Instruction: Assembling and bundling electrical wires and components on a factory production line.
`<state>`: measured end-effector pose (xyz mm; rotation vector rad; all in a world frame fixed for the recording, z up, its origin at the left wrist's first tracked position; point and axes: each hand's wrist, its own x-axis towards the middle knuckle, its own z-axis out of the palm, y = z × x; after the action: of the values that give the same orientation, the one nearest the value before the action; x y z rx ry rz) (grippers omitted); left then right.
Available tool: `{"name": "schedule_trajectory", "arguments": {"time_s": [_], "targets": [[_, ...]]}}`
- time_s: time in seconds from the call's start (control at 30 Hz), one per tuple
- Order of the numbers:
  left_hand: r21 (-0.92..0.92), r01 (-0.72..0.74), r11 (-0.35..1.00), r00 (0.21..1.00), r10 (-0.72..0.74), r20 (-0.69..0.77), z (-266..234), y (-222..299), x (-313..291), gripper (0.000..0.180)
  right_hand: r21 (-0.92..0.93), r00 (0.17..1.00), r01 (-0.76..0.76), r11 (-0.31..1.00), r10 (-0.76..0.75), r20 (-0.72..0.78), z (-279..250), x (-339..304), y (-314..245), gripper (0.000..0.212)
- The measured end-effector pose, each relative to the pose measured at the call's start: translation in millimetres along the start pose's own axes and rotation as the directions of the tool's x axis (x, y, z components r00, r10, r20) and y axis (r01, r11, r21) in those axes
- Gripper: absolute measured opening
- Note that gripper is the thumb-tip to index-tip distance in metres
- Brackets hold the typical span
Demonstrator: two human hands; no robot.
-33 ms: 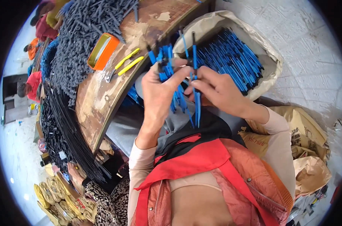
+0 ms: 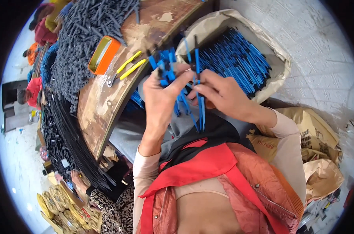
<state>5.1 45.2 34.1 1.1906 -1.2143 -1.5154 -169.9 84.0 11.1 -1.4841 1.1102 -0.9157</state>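
My left hand (image 2: 160,91) is closed round a loose bunch of slim blue rods (image 2: 182,102) with black ends. Beside it, the fingers of my right hand (image 2: 225,95) pinch an upright blue rod (image 2: 197,58) with a dark tip. Both hands nearly touch above my lap, where the lower rod ends hang over a black cloth. Part of the bunch is blurred, and my left fingers hide its middle. Just beyond my right hand, an open cream sack (image 2: 287,64) holds many more blue rods (image 2: 239,58), packed side by side.
A worn wooden table (image 2: 101,105) curves along my left. On it are an orange box (image 2: 111,58), yellow-handled pliers (image 2: 131,67) and heaped grey pieces (image 2: 77,50). Long black strips (image 2: 77,138) lie near another person's hand (image 2: 79,181). Brown paper sacks (image 2: 315,128) stand at right.
Both hands and the rods sit slightly farther left in the picture, as do the table things and the sack. Each hand keeps its hold.
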Motion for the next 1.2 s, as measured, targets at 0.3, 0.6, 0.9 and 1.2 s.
{"name": "schedule_trajectory", "arguments": {"time_s": [0.3, 0.6, 0.9, 1.2], "targets": [[0.032, -0.157, 0.987, 0.983, 0.159, -0.096, -18, -13, -24, 0.017, -0.022, 0.991, 0.123, 0.992, -0.124, -0.050, 29, -1, 21, 0.012], [-0.065, -0.028, 0.997, 0.988, 0.038, 0.149, -45, -1, -49, 0.031, -0.419, 0.997, 0.039, 0.907, -0.060, -0.038, -54, 80, 101, 0.030], [-0.069, 0.048, 0.996, 0.998, -0.050, -0.035, -62, 31, -67, 0.025, -0.748, 0.965, 0.079, 0.659, 0.137, 0.222, -45, 85, 221, 0.022], [-0.052, 0.019, 0.998, 0.984, -0.010, 0.178, -61, 20, -25, 0.014, 0.112, 0.966, -0.243, 0.964, 0.251, -0.066, -127, 49, 118, 0.025]]}}
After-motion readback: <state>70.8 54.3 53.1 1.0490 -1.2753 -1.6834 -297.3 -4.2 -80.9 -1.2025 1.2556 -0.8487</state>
